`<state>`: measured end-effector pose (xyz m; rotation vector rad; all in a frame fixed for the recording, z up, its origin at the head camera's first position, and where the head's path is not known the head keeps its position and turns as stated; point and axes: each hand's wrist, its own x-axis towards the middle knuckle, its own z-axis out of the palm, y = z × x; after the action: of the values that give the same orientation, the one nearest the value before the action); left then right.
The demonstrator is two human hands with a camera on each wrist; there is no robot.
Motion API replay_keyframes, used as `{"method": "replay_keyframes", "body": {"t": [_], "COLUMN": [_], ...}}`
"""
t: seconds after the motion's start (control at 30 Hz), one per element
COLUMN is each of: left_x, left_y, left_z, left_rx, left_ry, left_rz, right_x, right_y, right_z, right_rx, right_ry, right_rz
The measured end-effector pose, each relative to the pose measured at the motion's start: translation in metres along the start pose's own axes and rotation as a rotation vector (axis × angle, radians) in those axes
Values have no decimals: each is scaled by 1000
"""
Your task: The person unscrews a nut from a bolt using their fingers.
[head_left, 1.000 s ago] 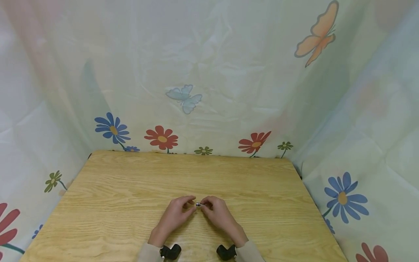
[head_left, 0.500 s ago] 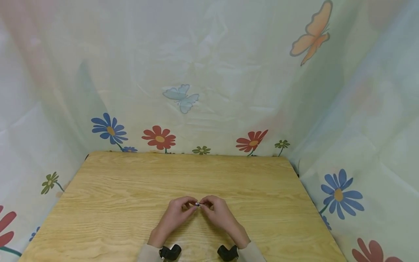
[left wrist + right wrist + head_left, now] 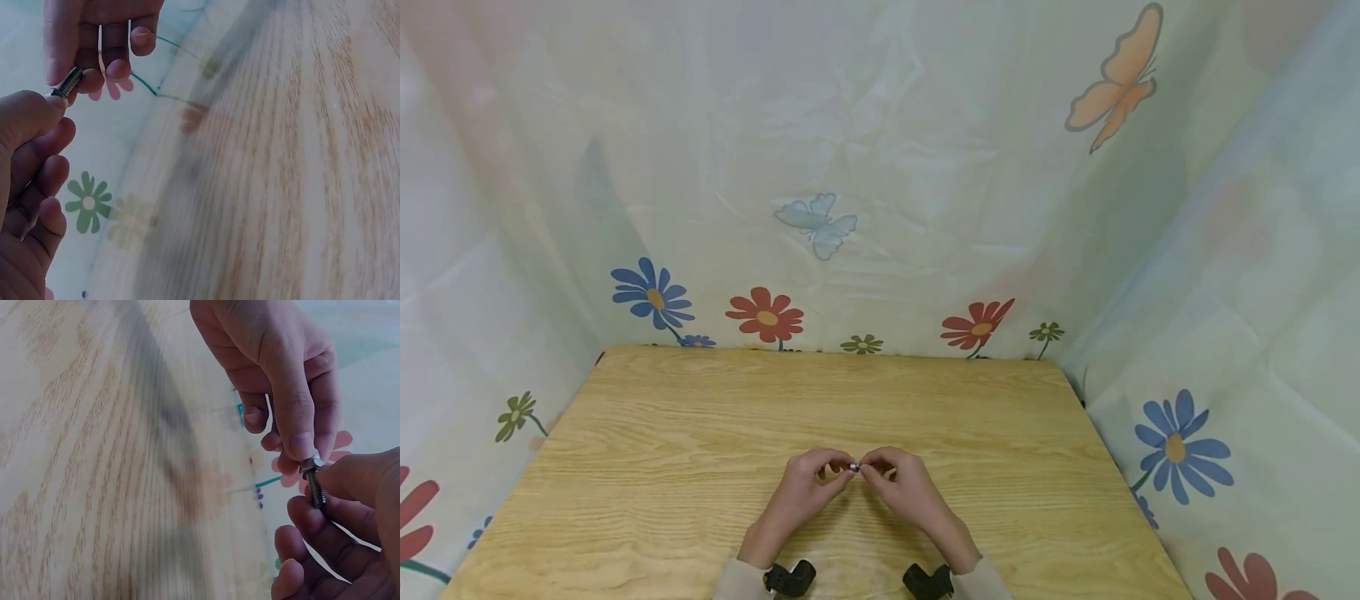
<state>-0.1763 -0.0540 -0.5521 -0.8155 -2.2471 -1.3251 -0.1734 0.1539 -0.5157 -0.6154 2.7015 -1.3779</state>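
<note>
A small metal bolt (image 3: 854, 468) is held between my two hands above the table. My left hand (image 3: 805, 487) pinches its hexagonal end (image 3: 310, 464) between thumb and fingers; whether that is the head or a nut is hard to tell. The threaded shank (image 3: 317, 490) points toward my right hand (image 3: 902, 487), whose thumb and index finger pinch around it. In the left wrist view, the threads (image 3: 69, 81) show between the left thumb and the right fingers. The other fingers of both hands are loosely bent and free of the bolt.
A wooden table (image 3: 700, 400) lies under both hands. Behind it and along both sides hangs a pale curtain (image 3: 910, 167) printed with flowers and butterflies. Each wrist carries a black camera mount (image 3: 790, 577).
The left thumb and fingers have closed onto the bolt's hexagonal end from a wider spread. Both hands now sit slightly closer together, and the head view has shifted a little.
</note>
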Motion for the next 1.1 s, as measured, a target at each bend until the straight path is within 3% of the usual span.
{"method": "replay_keyframes", "body": {"t": [0.53,1.1], "left_x": [3,4], "left_y": [-1,2], "left_z": [0,-5], "left_rx": [-22,-26], "left_ry": [39,71], "left_rz": [108,95], "right_x": [3,2], "right_y": [-4,-7], "right_z": [-1,1], "right_rx": [48,80], "right_ry": [-9,43], "right_rz": [-11,11]}}
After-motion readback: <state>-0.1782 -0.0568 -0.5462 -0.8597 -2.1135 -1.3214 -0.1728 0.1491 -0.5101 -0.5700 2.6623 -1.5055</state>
